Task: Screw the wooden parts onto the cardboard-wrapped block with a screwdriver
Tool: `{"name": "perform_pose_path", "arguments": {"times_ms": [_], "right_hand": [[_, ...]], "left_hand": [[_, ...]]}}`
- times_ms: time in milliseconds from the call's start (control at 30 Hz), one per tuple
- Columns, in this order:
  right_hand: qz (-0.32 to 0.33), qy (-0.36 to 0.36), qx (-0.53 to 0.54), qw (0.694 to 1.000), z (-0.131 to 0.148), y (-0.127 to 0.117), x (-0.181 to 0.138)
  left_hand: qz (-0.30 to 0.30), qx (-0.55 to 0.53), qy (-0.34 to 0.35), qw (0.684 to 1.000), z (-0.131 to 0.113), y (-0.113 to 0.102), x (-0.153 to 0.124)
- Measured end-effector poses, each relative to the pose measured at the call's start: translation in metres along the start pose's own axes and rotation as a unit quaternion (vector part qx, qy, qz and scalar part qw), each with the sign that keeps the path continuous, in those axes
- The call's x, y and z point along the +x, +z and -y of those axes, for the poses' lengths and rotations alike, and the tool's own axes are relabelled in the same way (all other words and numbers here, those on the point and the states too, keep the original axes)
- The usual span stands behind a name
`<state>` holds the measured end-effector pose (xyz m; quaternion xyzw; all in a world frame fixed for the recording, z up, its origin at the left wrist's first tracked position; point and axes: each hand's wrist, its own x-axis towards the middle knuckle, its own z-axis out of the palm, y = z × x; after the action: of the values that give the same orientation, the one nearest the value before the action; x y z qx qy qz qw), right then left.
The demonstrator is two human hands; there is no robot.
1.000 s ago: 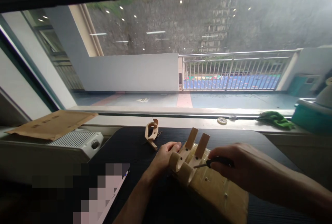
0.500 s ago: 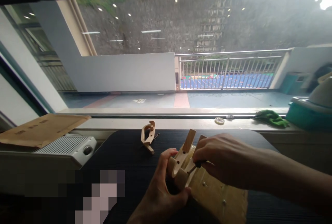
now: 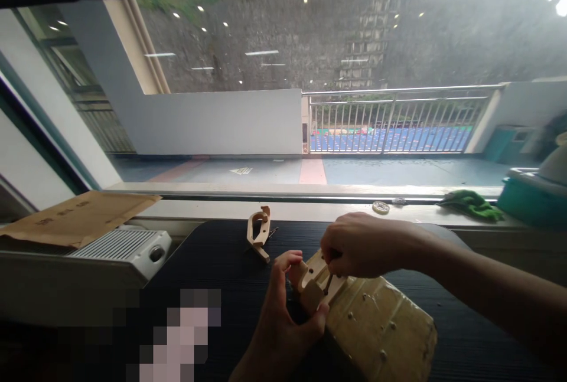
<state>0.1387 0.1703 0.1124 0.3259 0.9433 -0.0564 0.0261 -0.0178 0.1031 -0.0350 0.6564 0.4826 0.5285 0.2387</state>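
My left hand (image 3: 287, 317) is closed around the near left end of a light wooden piece (image 3: 313, 294) with drilled holes, fingers behind and thumb in front. This piece lies against a yellowish block (image 3: 383, 323), which seems wrapped in clear film and has several screw heads on its face. Above it, my right hand (image 3: 354, 244) pinches a thin screwdriver (image 3: 328, 285), its shaft slanting down to a hole in the wood. The screwdriver's handle is mostly hidden in my fingers. Farther back on the table, a loose curved wooden part (image 3: 258, 233) lies apart from both hands.
The dark table (image 3: 212, 287) meets a white windowsill (image 3: 310, 209). On the sill sit a round pale disc (image 3: 381, 208), a green cloth (image 3: 472, 205) and a teal container (image 3: 531, 196). At left, a brown envelope (image 3: 84, 216) rests on a white slotted unit (image 3: 119, 252).
My right hand has shifted slightly left and up, and the screwdriver stands steeper. The block has turned, showing more of its face. The view has moved a little; my left hand keeps its grip.
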Motion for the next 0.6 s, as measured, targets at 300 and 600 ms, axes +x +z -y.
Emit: {"name": "perform_pose_path", "arguments": {"times_ms": [300, 600], "right_hand": [[0.000, -0.007, -0.048, 0.999, 0.005, -0.003, -0.026], [0.042, -0.050, -0.078, 0.995, 0.014, -0.009, -0.001]], "left_hand": [[0.028, -0.020, -0.071, 0.997, -0.004, 0.006, -0.002], [0.018, -0.054, -0.099, 0.994, 0.000, 0.008, -0.004]]}}
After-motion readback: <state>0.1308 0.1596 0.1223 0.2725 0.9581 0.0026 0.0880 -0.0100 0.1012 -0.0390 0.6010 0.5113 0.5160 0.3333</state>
